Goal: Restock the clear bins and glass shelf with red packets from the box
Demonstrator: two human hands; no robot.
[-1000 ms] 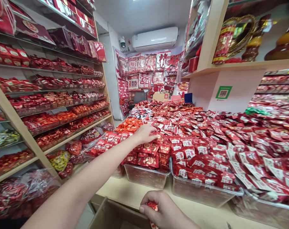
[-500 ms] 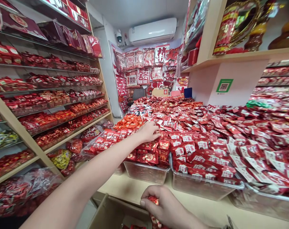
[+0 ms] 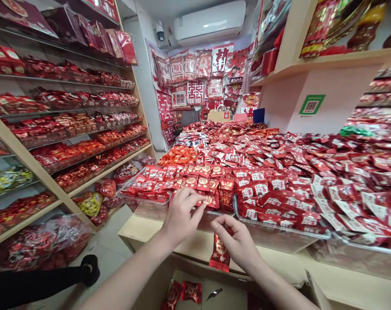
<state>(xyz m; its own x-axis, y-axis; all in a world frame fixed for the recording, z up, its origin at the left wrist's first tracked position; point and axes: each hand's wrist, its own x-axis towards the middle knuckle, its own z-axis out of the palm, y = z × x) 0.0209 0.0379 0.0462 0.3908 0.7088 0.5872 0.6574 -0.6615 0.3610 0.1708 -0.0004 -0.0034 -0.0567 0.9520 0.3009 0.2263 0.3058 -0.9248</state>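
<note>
Fingers of my right hand (image 3: 236, 239), in the head view, are closed on a red packet (image 3: 219, 255): thumb and fingertips pinch its upper part, and its lower end hangs free above the open carton (image 3: 231, 298). Whether the palm hides another packet I cannot tell. My left hand (image 3: 181, 217) is just beside it, thumb and fingers apart with nothing seen between them, in front of the heaped packets (image 3: 203, 184) of a clear bin (image 3: 204, 221) on the counter (image 3: 144, 236). Down in the carton lie a few loose packets (image 3: 191, 292) and a small shiny piece (image 3: 214, 294) I cannot identify.

The wrapper looks glossy, so I judge a light, steady pinch near the sealed end best; squeezing the middle could crush what is inside. The heap rises above the bin's rim, so my left fingers do better lifting from its top than tugging low, where upper packets could slide. Keeping my right hand over the carton's opening is wise: a slip would then land inside.
</note>
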